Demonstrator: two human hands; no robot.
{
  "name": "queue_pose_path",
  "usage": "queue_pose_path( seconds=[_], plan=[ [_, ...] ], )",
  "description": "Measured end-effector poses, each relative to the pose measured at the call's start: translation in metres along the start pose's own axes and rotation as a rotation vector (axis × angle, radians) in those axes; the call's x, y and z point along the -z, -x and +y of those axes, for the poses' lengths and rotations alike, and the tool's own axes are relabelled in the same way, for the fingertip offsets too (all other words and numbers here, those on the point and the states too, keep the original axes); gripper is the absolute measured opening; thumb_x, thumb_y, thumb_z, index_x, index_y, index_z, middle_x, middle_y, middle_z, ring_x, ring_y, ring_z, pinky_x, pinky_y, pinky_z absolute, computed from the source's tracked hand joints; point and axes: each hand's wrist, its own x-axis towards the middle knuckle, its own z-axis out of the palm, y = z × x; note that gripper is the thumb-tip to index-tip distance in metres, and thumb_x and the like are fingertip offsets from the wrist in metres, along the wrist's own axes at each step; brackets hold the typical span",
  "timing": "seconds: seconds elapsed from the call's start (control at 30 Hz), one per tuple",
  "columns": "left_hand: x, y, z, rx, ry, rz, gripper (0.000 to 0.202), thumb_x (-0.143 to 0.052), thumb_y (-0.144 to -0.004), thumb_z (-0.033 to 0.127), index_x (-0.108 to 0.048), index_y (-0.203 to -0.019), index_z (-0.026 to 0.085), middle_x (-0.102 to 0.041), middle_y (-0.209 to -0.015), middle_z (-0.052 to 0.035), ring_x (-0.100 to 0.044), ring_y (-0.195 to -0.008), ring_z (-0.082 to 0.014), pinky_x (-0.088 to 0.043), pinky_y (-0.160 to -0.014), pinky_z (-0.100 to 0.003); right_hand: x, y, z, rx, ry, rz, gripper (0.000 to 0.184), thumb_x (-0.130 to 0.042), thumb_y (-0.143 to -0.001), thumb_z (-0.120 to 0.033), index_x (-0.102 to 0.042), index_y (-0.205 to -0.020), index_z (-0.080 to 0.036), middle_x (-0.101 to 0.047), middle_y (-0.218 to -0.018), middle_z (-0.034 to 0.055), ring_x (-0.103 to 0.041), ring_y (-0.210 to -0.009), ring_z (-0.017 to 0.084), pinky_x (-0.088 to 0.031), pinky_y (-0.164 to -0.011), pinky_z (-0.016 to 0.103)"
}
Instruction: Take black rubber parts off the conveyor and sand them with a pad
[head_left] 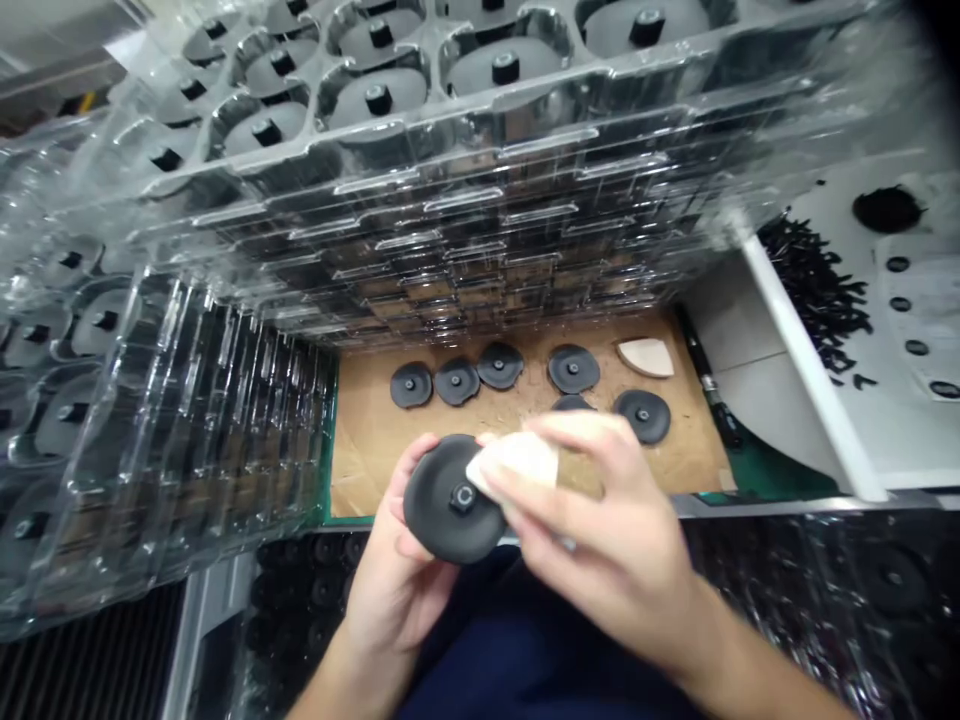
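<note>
My left hand (405, 560) grips a round black rubber-like disc (435, 510) with a small stud at its centre, its face turned up toward me. Between the fingers of my right hand (600, 510) is a white pad (529, 460), pressed on or just over the disc's upper right side. Beyond my hands, several similar black discs (456, 380) lie on a sheet of brown cardboard (360, 450). One of them is partly hidden behind my right hand. A second pale pad (646, 357) rests at the cardboard's far right.
Tall stacks of clear plastic trays (465, 210) holding discs rise at the back, with more trays (187, 400) on the left. A black pen-like tool (709, 385) lies right of the cardboard. Past a white divider (806, 350) sits a pile of small black pieces (814, 290).
</note>
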Motion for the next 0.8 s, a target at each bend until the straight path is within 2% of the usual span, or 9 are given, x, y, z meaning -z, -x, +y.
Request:
queue_pose_path(
  seconds=[0.1,0.23,0.3,0.37,0.5,0.67,0.73,0.8],
  plan=[
    [-0.001,-0.002,-0.004,-0.018,0.009,-0.04,0.034,-0.08,-0.064,0.031,-0.069,-0.096,0.038,-0.073,-0.106,0.005,-0.068,-0.096,-0.0179,-0.054,-0.087,-0.026,-0.004,0.004,-0.004,-0.043,-0.057,-0.015,0.025,-0.059,-0.084,-0.014,-0.07,-0.106,-0.019,-0.057,-0.105,0.01,-0.054,-0.1,0.022,-0.051,-0.086,0.037],
    [-0.002,-0.003,-0.008,-0.15,0.029,-0.029,0.039,-0.081,-0.063,0.027,-0.067,-0.098,0.038,-0.073,-0.107,0.0054,-0.068,-0.1,-0.0153,-0.054,-0.083,-0.019,-0.008,0.006,-0.007,-0.064,-0.02,0.023,0.023,-0.058,-0.084,-0.014,-0.073,-0.102,-0.019,-0.059,-0.102,0.0106,-0.056,-0.096,0.022,-0.051,-0.084,0.04],
    [-0.003,-0.002,-0.008,-0.192,0.045,-0.008,0.041,-0.082,-0.062,0.024,-0.067,-0.098,0.039,-0.073,-0.107,0.0058,-0.069,-0.098,-0.0167,-0.055,-0.082,-0.022,-0.01,0.005,-0.01,-0.054,-0.033,0.048,0.023,-0.059,-0.083,-0.013,-0.073,-0.101,-0.017,-0.059,-0.1,0.0112,-0.056,-0.095,0.022,-0.051,-0.083,0.038],
    [-0.004,-0.001,-0.009,-0.208,0.059,0.004,0.043,-0.082,-0.061,0.019,-0.067,-0.096,0.04,-0.073,-0.106,0.0076,-0.07,-0.094,-0.0181,-0.057,-0.08,-0.026,-0.012,0.003,-0.013,-0.025,-0.094,0.016,0.023,-0.059,-0.083,-0.015,-0.073,-0.101,-0.017,-0.06,-0.098,0.01,-0.057,-0.093,0.02,-0.053,-0.08,0.034],
    [-0.001,0.0,-0.01,-0.291,0.046,0.053,0.049,-0.083,-0.058,0.013,-0.067,-0.098,0.037,-0.073,-0.107,0.0058,-0.069,-0.098,-0.0161,-0.055,-0.08,-0.019,-0.016,0.001,-0.017,-0.069,-0.042,0.024,0.023,-0.058,-0.083,-0.015,-0.073,-0.1,-0.02,-0.062,-0.096,0.0091,-0.058,-0.091,0.021,-0.052,-0.079,0.036],
    [0.006,0.003,-0.011,-0.25,0.096,0.066,0.049,-0.078,-0.063,0.008,-0.066,-0.097,0.042,-0.073,-0.108,0.0094,-0.069,-0.096,-0.015,-0.056,-0.077,-0.018,-0.024,0.003,-0.017,-0.013,-0.109,-0.008,0.023,-0.06,-0.082,-0.017,-0.074,-0.101,-0.018,-0.061,-0.096,0.0092,-0.058,-0.089,0.02,-0.052,-0.077,0.034],
    [0.007,0.003,-0.011,-0.246,0.096,0.092,0.05,-0.078,-0.06,0.006,-0.067,-0.097,0.039,-0.073,-0.106,0.0075,-0.069,-0.097,-0.0145,-0.054,-0.07,-0.012,-0.025,-0.002,-0.011,-0.053,-0.101,-0.013,0.023,-0.059,-0.083,-0.016,-0.073,-0.101,-0.019,-0.061,-0.095,0.0083,-0.058,-0.089,0.019,-0.051,-0.078,0.035],
    [0.007,0.004,-0.009,-0.252,0.091,0.123,0.051,-0.079,-0.059,0.006,-0.067,-0.097,0.037,-0.073,-0.106,0.0058,-0.069,-0.098,-0.0151,-0.054,-0.07,-0.012,-0.025,-0.01,-0.005,-0.117,-0.058,0.014,0.024,-0.059,-0.085,-0.017,-0.072,-0.104,-0.018,-0.062,-0.097,0.0088,-0.057,-0.093,0.02,-0.049,-0.082,0.037]
  ],
)
